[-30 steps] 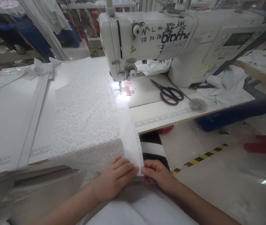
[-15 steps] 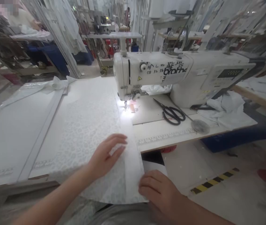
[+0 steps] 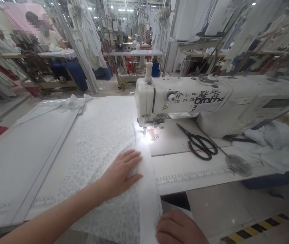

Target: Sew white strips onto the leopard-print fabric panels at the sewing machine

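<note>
A pale fabric (image 3: pixel 96 142) with a grey leopard-like print lies across the table, a plain white strip (image 3: pixel 147 193) running along its right edge. That strip leads up to the lit needle and presser foot (image 3: pixel 145 133) of a white sewing machine (image 3: pixel 180 98). My left hand (image 3: pixel 120 173) rests flat on the print, fingers stretched toward the strip and nothing gripped. Nearer to me, my right hand (image 3: pixel 178 228) has its fingers curled closed on the fabric's right edge, beyond the table's front; its lower part is cut off by the frame.
Black-handled scissors (image 3: pixel 201 147) lie right of the needle, above a printed ruler (image 3: pixel 192 176). Crumpled white cloth (image 3: pixel 274 145) sits at the right. A folded fabric bundle (image 3: pixel 70 103) lies at back left. Another person (image 3: pixel 49 37) sits beyond.
The view has shifted, so the machine and scissors appear lower and farther right. My left hand's fingers now lie flatter on the fabric. My right hand still holds the edge, lower in view.
</note>
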The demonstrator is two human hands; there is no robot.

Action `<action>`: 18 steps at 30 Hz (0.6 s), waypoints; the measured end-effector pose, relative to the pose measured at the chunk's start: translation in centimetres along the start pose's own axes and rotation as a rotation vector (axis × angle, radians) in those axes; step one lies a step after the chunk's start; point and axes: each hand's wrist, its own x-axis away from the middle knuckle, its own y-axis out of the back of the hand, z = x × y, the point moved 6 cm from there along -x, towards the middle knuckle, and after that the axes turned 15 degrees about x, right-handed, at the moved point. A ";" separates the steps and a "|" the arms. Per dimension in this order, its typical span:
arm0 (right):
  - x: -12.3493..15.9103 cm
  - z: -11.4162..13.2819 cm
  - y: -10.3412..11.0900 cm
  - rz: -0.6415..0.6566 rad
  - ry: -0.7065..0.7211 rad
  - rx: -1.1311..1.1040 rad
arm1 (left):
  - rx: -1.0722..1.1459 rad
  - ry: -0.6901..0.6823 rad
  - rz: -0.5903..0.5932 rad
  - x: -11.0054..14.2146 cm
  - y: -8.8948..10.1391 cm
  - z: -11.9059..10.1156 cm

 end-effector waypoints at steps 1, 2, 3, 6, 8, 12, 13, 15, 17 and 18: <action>-0.7 -0.4 0.2 -0.006 0.017 0.026 | -0.008 -0.005 0.003 -0.4 0.2 0.4; -1.3 -0.8 0.3 -0.009 0.023 0.051 | -0.015 -0.012 0.004 -0.9 0.5 0.8; -1.9 -1.2 0.4 -0.014 0.021 0.070 | -0.022 -0.022 0.004 -1.4 0.8 1.2; -3.3 -2.4 0.2 0.006 0.010 0.075 | -0.043 -0.073 0.005 -2.9 1.8 2.7; -4.1 -3.0 0.1 0.040 -0.004 0.037 | -0.055 -0.122 0.009 -3.6 2.4 3.2; -5.8 -4.4 0.1 0.104 -0.045 -0.030 | -0.025 -0.152 -0.023 -3.4 2.2 1.7; -6.2 -4.7 0.0 0.120 -0.050 -0.035 | 0.036 -0.153 -0.033 -2.9 1.9 0.8; -6.9 -5.4 -0.2 0.145 -0.052 -0.035 | 0.207 -0.142 -0.055 -1.9 1.0 -0.8; -7.5 -6.2 -0.4 0.160 -0.053 -0.025 | 0.340 -0.110 -0.094 -1.2 0.6 -1.3; -7.8 -6.5 -0.6 0.158 -0.054 -0.016 | 0.366 -0.091 -0.114 -1.1 0.6 -1.1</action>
